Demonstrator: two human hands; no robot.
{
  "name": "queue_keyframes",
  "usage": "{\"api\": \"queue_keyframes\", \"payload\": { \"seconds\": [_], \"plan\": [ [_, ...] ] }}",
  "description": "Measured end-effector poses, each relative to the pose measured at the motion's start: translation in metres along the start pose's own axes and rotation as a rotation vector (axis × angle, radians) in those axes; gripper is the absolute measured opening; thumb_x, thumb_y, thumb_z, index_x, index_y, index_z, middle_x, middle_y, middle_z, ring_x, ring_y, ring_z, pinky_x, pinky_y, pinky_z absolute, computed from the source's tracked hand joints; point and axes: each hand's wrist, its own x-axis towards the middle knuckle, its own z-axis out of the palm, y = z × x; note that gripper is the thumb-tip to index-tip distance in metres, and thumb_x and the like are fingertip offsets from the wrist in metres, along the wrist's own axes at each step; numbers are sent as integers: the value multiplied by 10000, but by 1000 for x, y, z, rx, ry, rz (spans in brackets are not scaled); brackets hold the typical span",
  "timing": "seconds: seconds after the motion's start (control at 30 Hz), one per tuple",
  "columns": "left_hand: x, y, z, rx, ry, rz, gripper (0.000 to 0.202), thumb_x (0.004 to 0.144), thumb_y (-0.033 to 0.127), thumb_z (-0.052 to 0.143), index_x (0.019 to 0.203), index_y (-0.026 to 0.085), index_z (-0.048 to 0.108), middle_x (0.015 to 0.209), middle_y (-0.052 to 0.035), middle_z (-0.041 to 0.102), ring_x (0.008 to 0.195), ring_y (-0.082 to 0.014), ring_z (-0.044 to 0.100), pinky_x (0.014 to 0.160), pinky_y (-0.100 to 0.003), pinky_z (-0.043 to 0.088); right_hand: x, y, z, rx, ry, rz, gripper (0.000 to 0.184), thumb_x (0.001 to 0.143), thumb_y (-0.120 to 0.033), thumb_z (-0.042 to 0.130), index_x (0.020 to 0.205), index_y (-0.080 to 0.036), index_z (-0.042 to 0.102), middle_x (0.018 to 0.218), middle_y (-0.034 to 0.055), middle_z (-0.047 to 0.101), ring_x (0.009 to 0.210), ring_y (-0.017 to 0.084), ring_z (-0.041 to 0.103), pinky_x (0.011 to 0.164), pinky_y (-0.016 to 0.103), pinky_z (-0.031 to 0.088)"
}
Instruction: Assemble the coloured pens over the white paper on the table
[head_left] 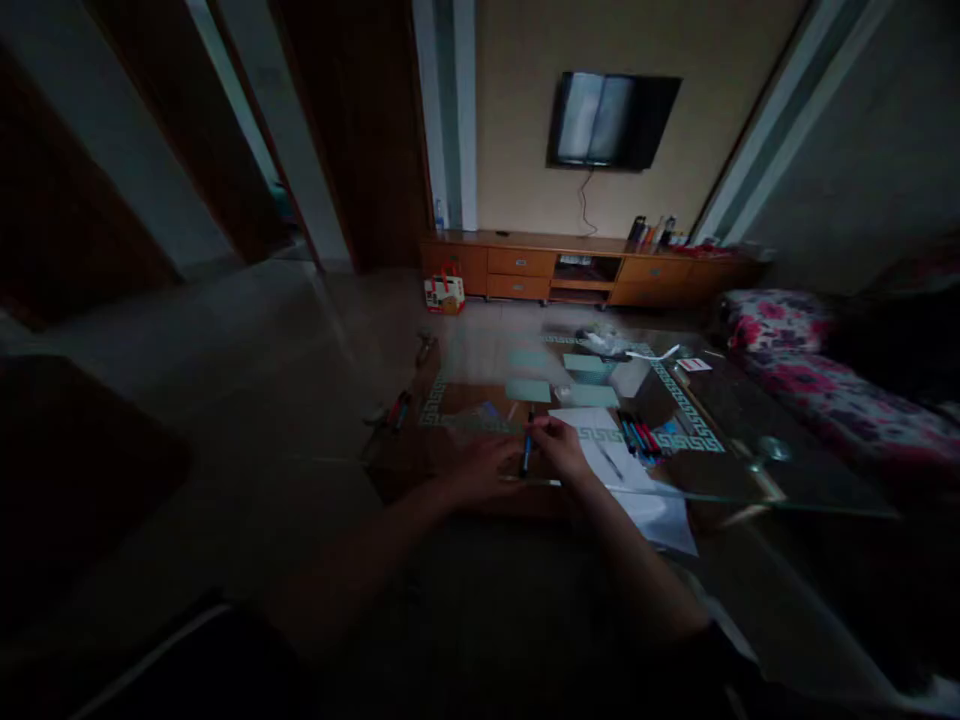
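A blue and black pen (526,452) stands out between my two hands at the near edge of the glass-topped table (480,370). The fingers of my right hand (561,450) are closed on its upper part. My left hand (484,470) is close against the pen's other side, its fingers stretched out and the thumb apart; whether they touch the pen is too dim to tell. Right of the hands lies white paper (592,420) with a dark slender pen-like thing (610,460) on it. Several red, blue and black pens (636,434) lie in a row beyond it.
Another white sheet (664,520) shows under the glass edge. Crumpled clear plastic (604,342) and a red and white card (694,365) lie farther back. More pens (401,410) are at the table's left corner. A flowered seat (832,390) stands to the right.
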Motion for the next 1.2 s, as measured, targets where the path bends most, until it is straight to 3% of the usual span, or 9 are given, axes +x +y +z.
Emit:
{"api": "queue_keyframes", "payload": {
  "seconds": [0.27, 0.73, 0.97, 1.2],
  "plan": [
    [-3, 4, -3, 0, -36, -39, 338, 758, 379, 729, 1021, 226, 583, 1001, -25, 650, 920, -215, 607, 796, -307, 454, -3, -9, 2, -29, 0, 20, 506, 590, -620, 775, 782, -179, 619, 666, -6, 641, 565, 127, 549, 547, 249, 418],
    [-2, 8, -9, 64, -43, 1, 341, 778, 378, 711, 1064, 238, 588, 1095, -38, 648, 1007, -233, 604, 869, -340, 448, -4, -9, 2, -65, -23, 33, 530, 614, -630, 758, 823, -166, 608, 689, 9, 632, 582, 128, 553, 502, 221, 405],
    [-2, 9, -2, 84, -16, -138, 372, 729, 396, 724, 1021, 234, 560, 1003, -21, 659, 905, -222, 616, 773, -315, 434, -5, -5, 2, -73, -75, 62, 512, 653, -612, 728, 884, -170, 614, 754, 20, 656, 601, 131, 570, 516, 231, 441],
    [-1, 4, -2, 122, 55, -301, 390, 716, 393, 729, 1020, 228, 551, 971, -27, 663, 887, -229, 617, 775, -328, 417, -6, 2, -2, -277, -136, -79, 331, 714, -478, 706, 793, -168, 619, 711, 15, 656, 644, 145, 602, 615, 258, 478]
  ]
}}
